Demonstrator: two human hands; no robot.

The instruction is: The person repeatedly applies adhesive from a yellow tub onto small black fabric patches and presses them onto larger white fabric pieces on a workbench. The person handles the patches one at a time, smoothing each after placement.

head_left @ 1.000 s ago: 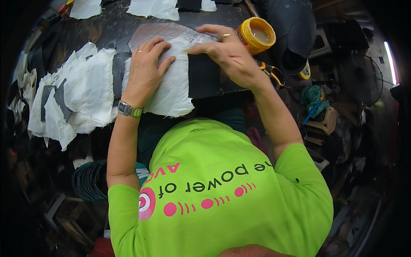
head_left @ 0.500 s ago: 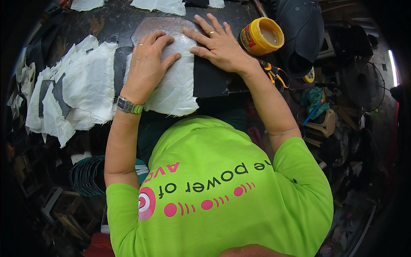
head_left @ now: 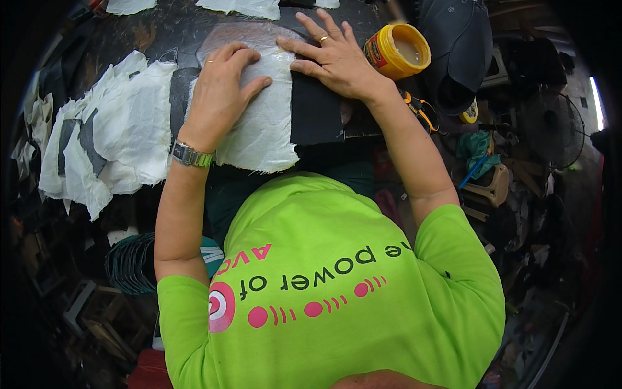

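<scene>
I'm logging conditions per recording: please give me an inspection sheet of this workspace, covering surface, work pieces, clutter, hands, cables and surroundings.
Surface: dark, scuffed worktable.
Work pieces: white, frayed-edged cloth piece; flat black sheet showing along its right edge.
Clutter: layered white cloth scraps at left; open, round yellow plastic jar at right.
Hands: left hand rests on the cloth piece; right hand, fingers spread, at its upper right edge.
Cables: nothing seen on the worktable; elsewhere too dark to tell.
Surroundings: round, grey wire-caged fan at right.
</scene>
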